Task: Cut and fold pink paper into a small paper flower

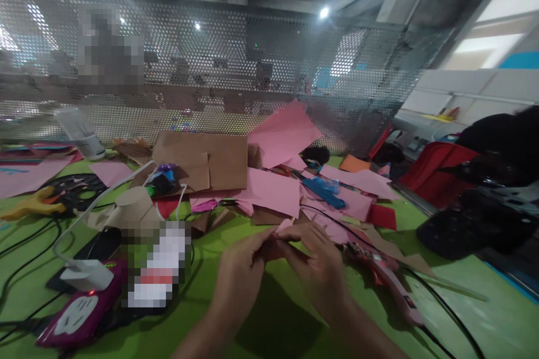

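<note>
Above the green table, my left hand (248,261) and my right hand (318,258) meet in front of me, fingers curled together. Between their fingertips is a small piece of pink paper (285,226), mostly hidden by the fingers. Both hands are closed on it. Just beyond them lie a pink paper sheet (275,193) and brown paper scraps (269,216). A pink corded tool (391,277), which looks like a glue gun, rests to the right of my right hand.
A brown cardboard piece (227,160) and a large pink sheet (286,134) stand at the back. On the left are a purple power strip (82,314) with a white charger (87,275), cables, and yellow-handled scissors (36,205). A red chair (440,171) is at right.
</note>
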{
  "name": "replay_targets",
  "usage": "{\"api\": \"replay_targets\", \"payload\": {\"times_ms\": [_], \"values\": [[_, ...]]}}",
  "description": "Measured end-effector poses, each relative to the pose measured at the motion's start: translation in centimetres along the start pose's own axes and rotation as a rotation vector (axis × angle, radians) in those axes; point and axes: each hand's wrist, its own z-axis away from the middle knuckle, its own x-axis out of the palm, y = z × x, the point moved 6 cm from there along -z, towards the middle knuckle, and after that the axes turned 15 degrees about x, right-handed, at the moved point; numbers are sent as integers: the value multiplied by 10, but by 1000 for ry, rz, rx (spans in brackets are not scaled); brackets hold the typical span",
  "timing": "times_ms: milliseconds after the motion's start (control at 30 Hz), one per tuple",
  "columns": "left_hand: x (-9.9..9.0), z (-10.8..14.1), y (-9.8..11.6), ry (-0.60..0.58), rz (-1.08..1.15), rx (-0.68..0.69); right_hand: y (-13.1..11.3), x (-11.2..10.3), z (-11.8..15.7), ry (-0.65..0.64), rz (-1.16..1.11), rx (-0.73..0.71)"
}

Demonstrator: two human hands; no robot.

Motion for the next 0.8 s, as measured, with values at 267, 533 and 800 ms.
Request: {"api": "replay_targets", "payload": {"times_ms": [267,533,800], "values": [[0,1,0,-22,20,-26,-4,1,-1,-14,11,-9],[-1,1,2,-46,-158,40,-5,1,-2,-27,43,-10],[1,-1,3,-77,-183,27,-6,2,1,-35,72,-28]]}}
